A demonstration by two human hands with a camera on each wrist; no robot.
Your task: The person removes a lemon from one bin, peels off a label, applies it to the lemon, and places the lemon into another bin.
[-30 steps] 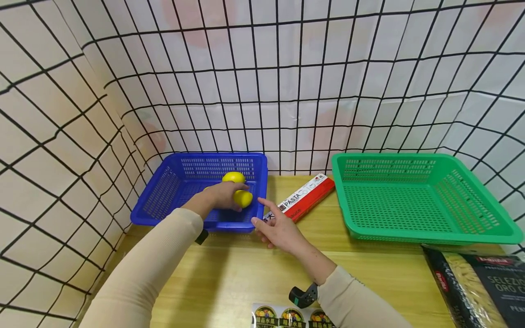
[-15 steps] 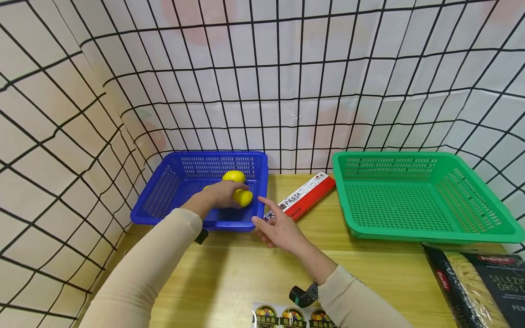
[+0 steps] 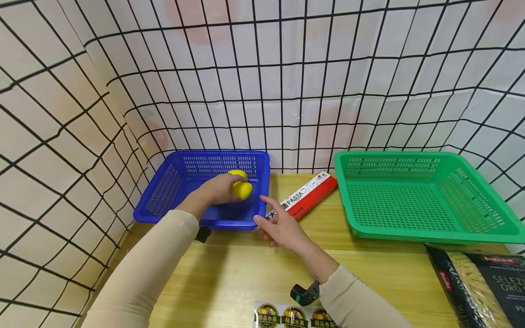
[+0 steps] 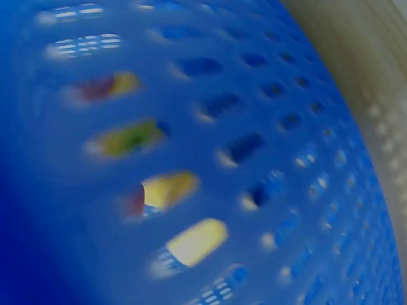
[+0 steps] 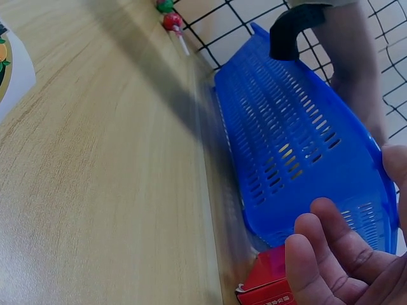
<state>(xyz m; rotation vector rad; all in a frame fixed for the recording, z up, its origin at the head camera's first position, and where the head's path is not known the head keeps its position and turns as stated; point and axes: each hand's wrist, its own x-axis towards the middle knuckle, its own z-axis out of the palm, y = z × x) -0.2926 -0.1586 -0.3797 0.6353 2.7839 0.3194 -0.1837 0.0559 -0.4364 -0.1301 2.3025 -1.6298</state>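
Inside the blue basket (image 3: 234, 224), my left hand (image 3: 221, 189) holds a yellow lemon (image 3: 243, 190), its fingers curled round it. Another lemon (image 3: 238, 173) lies just behind, partly covered by that hand. My right hand (image 3: 283, 227) is at the basket's front right corner, forefinger stretched out by the side rim and thumb by the front rim. The right wrist view shows its other fingers (image 5: 324, 254) loosely bent outside the blue wall. In the left wrist view the basket's slotted wall (image 4: 210, 159) fills most of the picture and hides the left hand.
A red and white pasta box (image 3: 305, 196) lies between the blue basket and a green basket (image 3: 410, 234). At right front is a black pasta bag (image 3: 471, 287). A sticker sheet (image 3: 294, 316) lies near. Lollipops (image 5: 172, 22) sit by the black wire mesh (image 3: 303, 86).
My left hand has risen a little with the lemon, now covering more of the one behind. The right hand stays at the corner. The whole view has shifted slightly.
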